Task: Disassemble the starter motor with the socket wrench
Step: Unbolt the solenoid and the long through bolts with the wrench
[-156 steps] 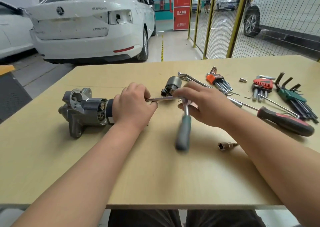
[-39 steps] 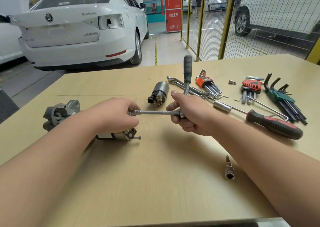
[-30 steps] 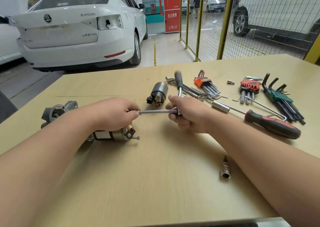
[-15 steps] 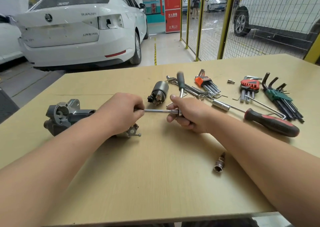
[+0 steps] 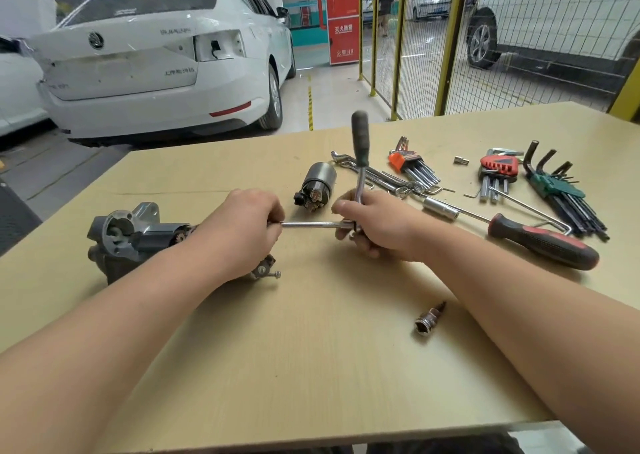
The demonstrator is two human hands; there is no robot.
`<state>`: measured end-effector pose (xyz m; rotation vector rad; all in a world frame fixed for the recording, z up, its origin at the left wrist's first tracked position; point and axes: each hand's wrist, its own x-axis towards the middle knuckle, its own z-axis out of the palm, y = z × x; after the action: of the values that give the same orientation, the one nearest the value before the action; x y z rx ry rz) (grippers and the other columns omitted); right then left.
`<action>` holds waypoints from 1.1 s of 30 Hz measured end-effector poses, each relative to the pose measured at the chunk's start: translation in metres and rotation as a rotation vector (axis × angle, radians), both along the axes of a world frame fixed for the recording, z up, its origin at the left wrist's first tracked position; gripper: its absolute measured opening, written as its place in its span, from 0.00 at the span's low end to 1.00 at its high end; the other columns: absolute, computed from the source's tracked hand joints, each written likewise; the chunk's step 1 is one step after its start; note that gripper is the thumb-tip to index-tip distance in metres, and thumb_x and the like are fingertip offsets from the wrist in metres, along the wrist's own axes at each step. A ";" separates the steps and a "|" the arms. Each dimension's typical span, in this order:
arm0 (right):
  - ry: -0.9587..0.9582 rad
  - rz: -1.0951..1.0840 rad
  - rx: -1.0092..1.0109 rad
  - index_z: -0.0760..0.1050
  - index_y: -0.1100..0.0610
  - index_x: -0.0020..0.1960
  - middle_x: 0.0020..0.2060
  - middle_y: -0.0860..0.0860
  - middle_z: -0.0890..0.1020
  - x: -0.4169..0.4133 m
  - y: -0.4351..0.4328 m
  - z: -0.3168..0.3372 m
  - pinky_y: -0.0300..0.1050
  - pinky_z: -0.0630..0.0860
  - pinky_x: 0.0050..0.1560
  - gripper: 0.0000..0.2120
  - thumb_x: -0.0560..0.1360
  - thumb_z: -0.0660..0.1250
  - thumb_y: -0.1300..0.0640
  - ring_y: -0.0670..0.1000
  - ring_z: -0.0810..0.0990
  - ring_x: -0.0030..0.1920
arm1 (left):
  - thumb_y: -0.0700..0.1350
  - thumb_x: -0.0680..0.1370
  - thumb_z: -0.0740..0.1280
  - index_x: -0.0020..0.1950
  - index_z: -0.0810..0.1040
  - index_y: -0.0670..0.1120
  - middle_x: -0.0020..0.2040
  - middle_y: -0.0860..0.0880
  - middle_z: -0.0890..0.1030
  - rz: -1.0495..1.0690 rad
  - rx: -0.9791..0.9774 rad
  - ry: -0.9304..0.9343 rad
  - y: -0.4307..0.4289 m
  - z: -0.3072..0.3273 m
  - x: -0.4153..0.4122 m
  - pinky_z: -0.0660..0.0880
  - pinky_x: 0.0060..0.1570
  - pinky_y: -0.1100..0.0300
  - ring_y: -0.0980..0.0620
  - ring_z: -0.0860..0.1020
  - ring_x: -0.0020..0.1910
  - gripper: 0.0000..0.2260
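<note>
Starter motor (image 5: 128, 242): lies on its side, left-centre of table. Grey cast-metal nose w/ a round opening faces left; small gear teeth show just by the wrist.
Motor rear: under the left hand; a small bracket w/ a bolt (image 5: 273, 274) pokes out below the hand, toward the right.
Left hand (image 5: 242, 232): curled over the motor's rear and clamped on it; fingertips meet the tip of the bar.
Socket wrench (image 5: 311, 225): smooth chrome extension bar runs level btwn the two hands. Dark handle stands up from the right fist, its top blurred.
Bar tip: hidden by the left fingers; prob. seated on a fastener, can't tell.
Right hand (image 5: 377, 228): fist wrapped tight round the wrench where bar and handle meet.
Solenoid (image 5: 317, 185): dark cylinder, terminals toward camera, just behind the bar, apart from both hands.
Open room: wide bare board btwn the forearms and out to the near edge.
Loose socket (image 5: 429, 318): short chrome piece on its side, near the right forearm.
Right side: crowded. Red-black screwdriver (image 5: 540, 242) lies near the right forearm; behind it lie spanners (image 5: 367, 173) and hex-key sets in orange (image 5: 412, 166), red (image 5: 498, 169) and green (image 5: 561, 190) holders.
Table (image 5: 311, 367): pale wood-grain board, flat, straight edges.
Beyond far edge: white car (image 5: 156, 62) at left, yellow-framed mesh fence (image 5: 433, 38) at right.
</note>
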<state>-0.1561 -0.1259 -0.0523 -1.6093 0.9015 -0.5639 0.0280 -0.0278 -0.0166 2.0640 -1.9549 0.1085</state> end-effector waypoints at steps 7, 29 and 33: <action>-0.004 0.082 -0.171 0.74 0.57 0.50 0.36 0.55 0.81 -0.008 0.010 0.007 0.41 0.73 0.24 0.07 0.80 0.59 0.55 0.48 0.74 0.25 | 0.44 0.79 0.60 0.55 0.78 0.48 0.51 0.51 0.78 0.000 0.013 -0.051 0.000 0.001 0.000 0.64 0.46 0.63 0.55 0.70 0.48 0.09; -0.096 0.116 -0.323 0.76 0.51 0.56 0.37 0.51 0.77 -0.009 0.017 0.011 0.40 0.75 0.33 0.09 0.80 0.61 0.61 0.50 0.77 0.32 | 0.48 0.79 0.61 0.54 0.74 0.47 0.52 0.50 0.74 0.089 0.016 -0.092 0.002 -0.002 -0.007 0.69 0.48 0.57 0.49 0.72 0.54 0.08; -0.203 0.077 -0.164 0.77 0.54 0.57 0.46 0.52 0.80 -0.007 0.013 0.005 0.41 0.79 0.40 0.13 0.78 0.62 0.67 0.52 0.83 0.39 | 0.48 0.81 0.55 0.54 0.76 0.46 0.49 0.48 0.77 0.081 0.102 -0.239 -0.001 0.000 -0.005 0.73 0.45 0.54 0.47 0.75 0.49 0.12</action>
<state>-0.1634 -0.1124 -0.0476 -1.6908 0.6534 -0.7474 0.0232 -0.0291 -0.0167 2.2891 -2.0498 0.2917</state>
